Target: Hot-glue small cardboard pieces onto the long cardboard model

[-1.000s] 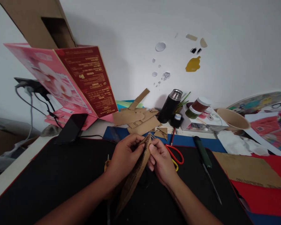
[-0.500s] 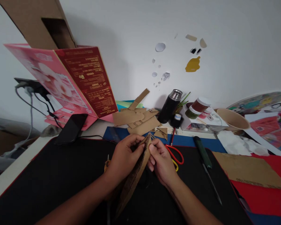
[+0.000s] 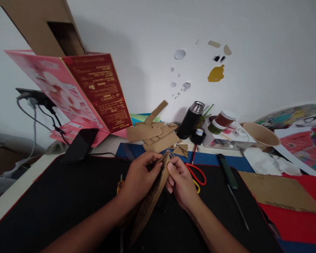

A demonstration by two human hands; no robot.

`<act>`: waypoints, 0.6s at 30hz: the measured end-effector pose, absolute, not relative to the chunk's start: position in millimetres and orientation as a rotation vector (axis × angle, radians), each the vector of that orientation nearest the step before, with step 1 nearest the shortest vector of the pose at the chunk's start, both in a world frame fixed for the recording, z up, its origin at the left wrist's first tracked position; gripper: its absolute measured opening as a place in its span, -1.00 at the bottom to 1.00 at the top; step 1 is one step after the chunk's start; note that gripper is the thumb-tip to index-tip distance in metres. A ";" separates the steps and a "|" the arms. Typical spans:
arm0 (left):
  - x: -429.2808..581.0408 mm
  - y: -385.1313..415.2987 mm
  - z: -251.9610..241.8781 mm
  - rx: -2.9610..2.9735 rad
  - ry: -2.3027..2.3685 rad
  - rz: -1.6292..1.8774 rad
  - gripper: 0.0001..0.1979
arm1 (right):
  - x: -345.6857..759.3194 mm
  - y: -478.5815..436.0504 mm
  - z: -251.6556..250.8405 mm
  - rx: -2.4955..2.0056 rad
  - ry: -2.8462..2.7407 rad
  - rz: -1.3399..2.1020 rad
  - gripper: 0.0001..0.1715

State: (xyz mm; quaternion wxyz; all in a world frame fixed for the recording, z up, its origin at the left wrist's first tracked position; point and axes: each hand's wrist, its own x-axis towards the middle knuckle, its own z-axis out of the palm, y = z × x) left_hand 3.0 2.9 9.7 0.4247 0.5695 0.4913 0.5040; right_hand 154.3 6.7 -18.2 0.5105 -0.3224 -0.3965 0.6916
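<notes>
A long strip of brown cardboard (image 3: pixel 150 205) stands tilted on edge between my hands, its upper tip pointing at the wall. My left hand (image 3: pixel 141 175) pinches it near the tip from the left, thumb against its side. From the right, my right hand (image 3: pixel 181 179) grips the same end between thumb and fingers. Just past the right fingertips lie red-handled scissors (image 3: pixel 199 174), with a bit of yellow handle (image 3: pixel 197 186) below them. An orange-handled tool (image 3: pixel 119 186) is partly hidden behind my left wrist.
Cardboard scraps (image 3: pixel 160 135), a black thermos (image 3: pixel 191 120) and paint jars (image 3: pixel 222 121) stand along the back. At the right lie a green-handled pointed tool (image 3: pixel 228 172) and a flat cardboard piece (image 3: pixel 279 191) on red sheet. A phone (image 3: pixel 80 144) and pink folder (image 3: pixel 76 91) are at left.
Almost nothing differs. Both hands keep their pinch on the cardboard strip in the same place, and the view has shifted very slightly.
</notes>
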 end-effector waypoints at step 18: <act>2.9 2.2 8.6 1.419 1.226 1.276 -0.87 | 154.0 6.4 -19.4 -0.759 -0.947 1.669 -0.54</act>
